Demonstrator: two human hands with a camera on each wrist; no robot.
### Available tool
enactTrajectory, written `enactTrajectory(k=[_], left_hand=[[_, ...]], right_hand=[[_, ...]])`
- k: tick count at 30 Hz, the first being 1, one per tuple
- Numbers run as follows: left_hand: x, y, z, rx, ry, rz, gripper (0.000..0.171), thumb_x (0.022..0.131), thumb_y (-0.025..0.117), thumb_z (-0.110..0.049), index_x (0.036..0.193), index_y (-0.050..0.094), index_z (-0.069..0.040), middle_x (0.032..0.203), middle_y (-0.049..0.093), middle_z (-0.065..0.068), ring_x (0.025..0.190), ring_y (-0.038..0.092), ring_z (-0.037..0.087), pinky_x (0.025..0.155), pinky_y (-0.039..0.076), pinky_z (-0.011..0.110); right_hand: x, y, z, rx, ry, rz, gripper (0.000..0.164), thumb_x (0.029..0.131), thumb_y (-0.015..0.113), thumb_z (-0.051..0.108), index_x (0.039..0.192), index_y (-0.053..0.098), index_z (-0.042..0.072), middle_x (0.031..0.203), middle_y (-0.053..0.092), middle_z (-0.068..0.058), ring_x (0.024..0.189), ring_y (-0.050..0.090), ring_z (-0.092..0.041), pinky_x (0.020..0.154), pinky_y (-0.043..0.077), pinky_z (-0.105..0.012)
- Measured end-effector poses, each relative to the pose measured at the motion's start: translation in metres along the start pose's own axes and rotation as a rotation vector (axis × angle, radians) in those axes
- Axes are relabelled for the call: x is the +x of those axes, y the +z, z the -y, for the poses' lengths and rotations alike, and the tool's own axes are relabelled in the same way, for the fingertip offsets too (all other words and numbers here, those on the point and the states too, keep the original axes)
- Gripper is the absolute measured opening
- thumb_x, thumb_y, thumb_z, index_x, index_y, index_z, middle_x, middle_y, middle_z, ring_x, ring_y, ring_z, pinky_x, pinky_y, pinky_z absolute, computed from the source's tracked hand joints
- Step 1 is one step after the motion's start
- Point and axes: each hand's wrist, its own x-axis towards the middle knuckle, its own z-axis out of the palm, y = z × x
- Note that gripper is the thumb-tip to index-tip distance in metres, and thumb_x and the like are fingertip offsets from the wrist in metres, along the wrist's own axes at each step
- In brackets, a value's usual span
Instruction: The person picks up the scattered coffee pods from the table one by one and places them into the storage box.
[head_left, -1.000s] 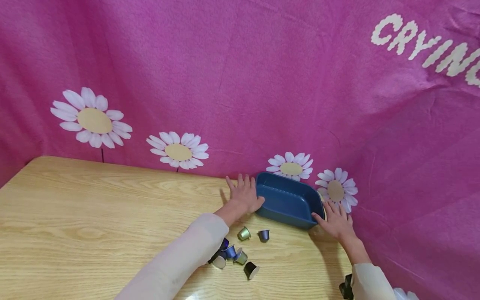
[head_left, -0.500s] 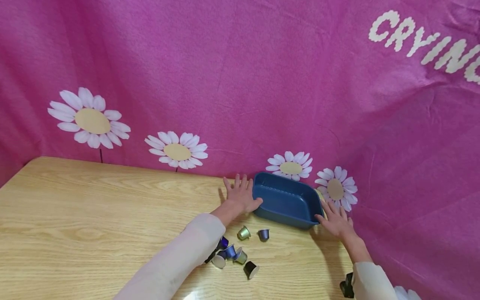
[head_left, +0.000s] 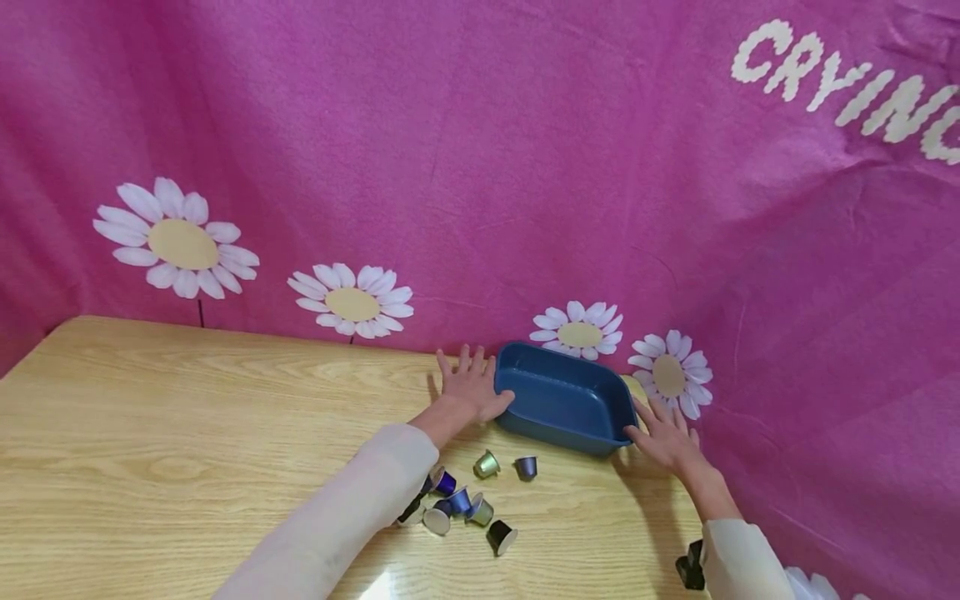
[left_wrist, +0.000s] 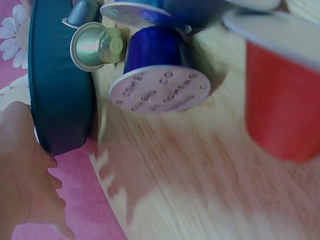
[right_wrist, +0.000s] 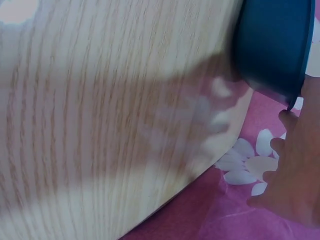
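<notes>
A dark blue plastic tub [head_left: 551,432] sits at the back of the table, between the two hands. My left hand [head_left: 470,393] is at its left end, fingers spread and straight, thumb over the rim. At the right end my right hand [head_left: 667,443] has its fingers extended and its thumb at the rim corner. Coffee capsules lie in front of the tub: a green one [head_left: 486,464], a grey-purple one [head_left: 527,468], a black one [head_left: 501,537] and several blue and pale ones. In the left wrist view a red capsule [left_wrist: 282,100] shows, hidden from the head view by the left arm.
The wooden table [head_left: 187,433] stretches left. A pink cloth [head_left: 450,167] printed with daisies and white letters hangs behind its back edge and down the right side. A black wrist device [head_left: 692,567] shows beneath the right sleeve.
The tub has slid a little to the left along the back edge, and both hands have moved left with it. The capsules stay where they were, with more showing beside the left sleeve.
</notes>
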Motion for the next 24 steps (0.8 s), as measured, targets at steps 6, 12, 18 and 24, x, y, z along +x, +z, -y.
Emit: enactTrajectory(k=[6, 12, 18, 24], left_hand=[[-0.006, -0.009, 0.007, -0.002, 0.011, -0.016, 0.076, 0.102, 0.032, -0.06, 0.161, 0.019, -0.015, 0.166, 0.011, 0.011, 0.151, 0.0, 0.034, 0.111, -0.004, 0.069], [-0.01, -0.02, 0.016, 0.032, 0.027, -0.053, 0.077, 0.101, 0.033, -0.061, 0.161, 0.021, -0.014, 0.166, 0.013, 0.011, 0.151, 0.004, 0.036, 0.111, 0.0, 0.071], [-0.017, -0.028, 0.026, -0.002, 0.036, -0.065, 0.076, 0.101, 0.035, -0.059, 0.161, 0.02, -0.013, 0.166, 0.011, 0.011, 0.151, 0.0, 0.036, 0.11, -0.005, 0.07], [-0.026, -0.033, 0.04, -0.008, 0.034, -0.083, 0.076, 0.101, 0.036, -0.059, 0.161, 0.02, -0.013, 0.166, 0.011, 0.011, 0.151, -0.001, 0.036, 0.11, -0.006, 0.07]], right_hand=[[-0.001, -0.004, 0.009, -0.014, -0.008, -0.017, 0.069, 0.102, 0.046, 0.046, 0.156, 0.028, 0.008, 0.159, 0.014, -0.029, 0.139, 0.003, -0.064, 0.098, 0.01, -0.083], [-0.004, -0.009, 0.023, -0.022, -0.023, -0.049, 0.068, 0.102, 0.047, 0.044, 0.156, 0.028, 0.007, 0.157, 0.017, -0.032, 0.139, 0.005, -0.064, 0.099, 0.011, -0.082], [-0.005, -0.01, 0.032, -0.009, -0.056, -0.095, 0.067, 0.101, 0.046, 0.042, 0.155, 0.029, 0.007, 0.157, 0.02, -0.032, 0.139, 0.006, -0.062, 0.1, 0.01, -0.081], [-0.006, -0.013, 0.048, -0.015, -0.085, -0.127, 0.066, 0.101, 0.047, 0.042, 0.155, 0.031, 0.007, 0.157, 0.024, -0.029, 0.14, 0.01, -0.061, 0.103, 0.008, -0.079]])
